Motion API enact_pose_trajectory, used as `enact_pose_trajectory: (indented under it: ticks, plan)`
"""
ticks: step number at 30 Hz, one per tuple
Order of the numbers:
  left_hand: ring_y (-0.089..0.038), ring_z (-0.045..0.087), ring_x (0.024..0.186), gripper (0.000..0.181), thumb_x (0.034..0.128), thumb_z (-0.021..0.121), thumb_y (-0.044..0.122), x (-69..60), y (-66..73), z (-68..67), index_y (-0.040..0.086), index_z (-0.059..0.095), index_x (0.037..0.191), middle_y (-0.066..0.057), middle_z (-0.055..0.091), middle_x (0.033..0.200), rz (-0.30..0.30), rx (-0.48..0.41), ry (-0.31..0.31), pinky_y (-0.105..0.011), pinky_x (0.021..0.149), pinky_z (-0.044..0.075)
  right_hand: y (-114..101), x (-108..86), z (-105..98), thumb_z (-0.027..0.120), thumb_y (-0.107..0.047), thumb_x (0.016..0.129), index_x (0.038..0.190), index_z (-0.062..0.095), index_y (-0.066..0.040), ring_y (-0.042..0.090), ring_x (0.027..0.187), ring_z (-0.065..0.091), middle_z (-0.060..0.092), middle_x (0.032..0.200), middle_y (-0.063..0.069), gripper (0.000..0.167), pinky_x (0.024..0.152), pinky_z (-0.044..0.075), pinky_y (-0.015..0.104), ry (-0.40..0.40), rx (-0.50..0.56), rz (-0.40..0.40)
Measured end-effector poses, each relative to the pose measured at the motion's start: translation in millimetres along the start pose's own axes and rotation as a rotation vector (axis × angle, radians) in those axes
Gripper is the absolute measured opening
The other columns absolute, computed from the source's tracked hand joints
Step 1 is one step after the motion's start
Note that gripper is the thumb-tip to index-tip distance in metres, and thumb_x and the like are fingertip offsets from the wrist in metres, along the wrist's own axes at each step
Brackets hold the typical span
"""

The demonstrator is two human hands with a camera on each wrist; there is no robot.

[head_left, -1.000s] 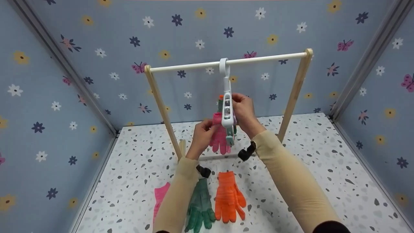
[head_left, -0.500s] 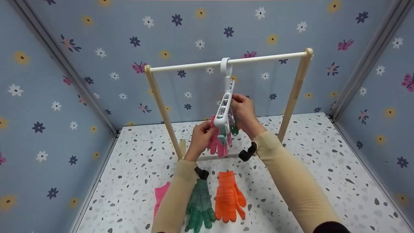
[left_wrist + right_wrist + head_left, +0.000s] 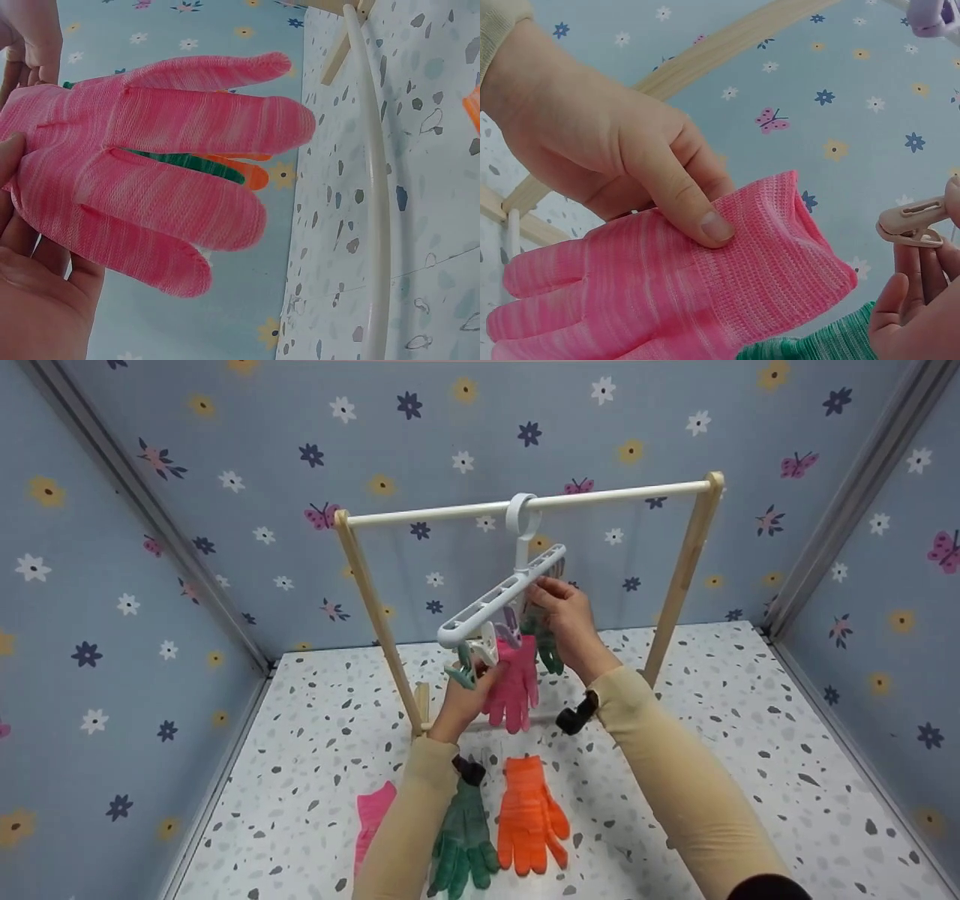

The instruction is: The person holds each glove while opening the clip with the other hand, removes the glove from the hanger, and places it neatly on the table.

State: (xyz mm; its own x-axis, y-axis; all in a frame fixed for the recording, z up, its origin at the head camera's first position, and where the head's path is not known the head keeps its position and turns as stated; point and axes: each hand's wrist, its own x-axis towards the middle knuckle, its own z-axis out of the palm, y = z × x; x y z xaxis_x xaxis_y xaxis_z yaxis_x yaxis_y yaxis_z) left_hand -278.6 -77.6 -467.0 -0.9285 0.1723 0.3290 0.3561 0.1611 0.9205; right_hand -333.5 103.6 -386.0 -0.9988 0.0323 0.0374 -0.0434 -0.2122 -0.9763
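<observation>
Pink glove [image 3: 514,690], beige clip [image 3: 909,223], raised hands [image 3: 466,697] [image 3: 571,619] pinching one each

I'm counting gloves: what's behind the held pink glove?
In the left wrist view, parts of a green glove, an orange glove and the wall show behind the pink glove. The rest behind it is covered from that camera.

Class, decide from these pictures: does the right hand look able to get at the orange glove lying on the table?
Probably yes: nothing covers the orange glove in the head view, though the right hand would first need to release the beige clip it pinches.
</observation>
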Motion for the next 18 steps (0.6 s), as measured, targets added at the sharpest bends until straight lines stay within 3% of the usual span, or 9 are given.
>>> enact_pose_trajectory:
  ticks: [1, 6, 8, 12, 18]
  plan:
    - [-0.019, 0.061, 0.087, 0.022, 0.0982, 0.064, 0.013, -0.6, -0.4, 0.3, -0.005, 0.066, 0.11, -0.014, 0.069, 0.1, 0.001, 0.0, 0.001, -0.032, 0.077, 0.049, 0.0, -0.1, 0.4, 0.07, -0.021, 0.095, 0.123, 0.067, -0.004, 0.021, 0.101, 0.053, 0.064, 0.108, 0.005, 0.033, 0.082, 0.043, 0.033, -0.003, 0.01, 0.001]
    - [-0.019, 0.064, 0.1, 0.026, 0.0982, 0.065, 0.019, 2.3, -29.3, 5.1, -0.001, 0.066, 0.116, -0.012, 0.07, 0.112, -0.028, -0.036, 0.001, -0.036, 0.089, 0.051, 0.2, -0.1, 1.5, 0.071, -0.021, 0.094, 0.125, 0.066, -0.004, 0.02, 0.105, 0.052, 0.063, 0.112, 0.007, 0.036, 0.097, 0.041, 0.045, -0.017, 0.043, -0.001]
    - [-0.018, 0.062, 0.093, 0.027, 0.0974, 0.066, 0.022, 2.5, -40.8, 7.9, 0.0, 0.067, 0.111, -0.01, 0.07, 0.105, -0.053, -0.054, 0.005, -0.034, 0.083, 0.051, 0.1, -0.7, 1.6, 0.072, -0.022, 0.094, 0.125, 0.066, -0.005, 0.021, 0.107, 0.053, 0.063, 0.115, 0.007, 0.036, 0.101, 0.038, 0.048, -0.024, 0.044, -0.002]
    - [-0.018, 0.053, 0.08, 0.025, 0.0956, 0.069, 0.026, -1.9, -44.1, 12.7, 0.001, 0.066, 0.1, -0.006, 0.064, 0.089, -0.089, -0.086, 0.002, -0.03, 0.07, 0.046, -1.3, -2.2, 0.7, 0.072, -0.023, 0.093, 0.128, 0.065, -0.006, 0.023, 0.112, 0.053, 0.062, 0.12, 0.008, 0.039, 0.104, 0.038, 0.047, -0.033, 0.023, -0.001]
    - [-0.02, 0.055, 0.088, 0.025, 0.0959, 0.068, 0.026, -6.8, -46.9, 16.5, 0.007, 0.069, 0.113, -0.004, 0.067, 0.099, -0.125, -0.092, -0.002, -0.03, 0.077, 0.047, -0.9, -1.6, -0.6, 0.072, -0.024, 0.094, 0.132, 0.064, -0.007, 0.025, 0.118, 0.053, 0.059, 0.128, 0.009, 0.042, 0.103, 0.041, 0.043, -0.041, -0.004, -0.001]
